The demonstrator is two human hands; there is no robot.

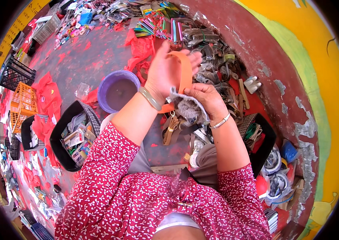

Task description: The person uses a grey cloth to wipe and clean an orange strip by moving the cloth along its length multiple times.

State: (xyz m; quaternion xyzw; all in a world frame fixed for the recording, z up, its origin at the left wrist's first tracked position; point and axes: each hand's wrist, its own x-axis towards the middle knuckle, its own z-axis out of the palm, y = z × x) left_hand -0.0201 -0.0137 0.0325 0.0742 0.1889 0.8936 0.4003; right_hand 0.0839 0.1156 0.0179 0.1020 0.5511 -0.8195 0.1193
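Observation:
An orange strap [186, 72], flat and smooth, curves in a loop across my raised left hand [169, 70]. That hand is open, palm showing, with its fingers apart and slightly blurred. My right hand [209, 100] is closed on a grey cloth [189, 108], fuzzy and worn, with the strap's lower part running into it. Whether the cloth wraps fully round the strap is hidden by my fingers. Another orange piece shows beside my left wrist, below the bracelet [150, 99]. Under the cloth lies a bundle of brown straps [171, 131].
A purple bucket [102, 89] of murky water stands left of my left forearm. Black baskets [57, 140] of small goods flank me. Piles of straps [213, 60] line the peeling wall [265, 52] at right. An orange crate [23, 104] is far left.

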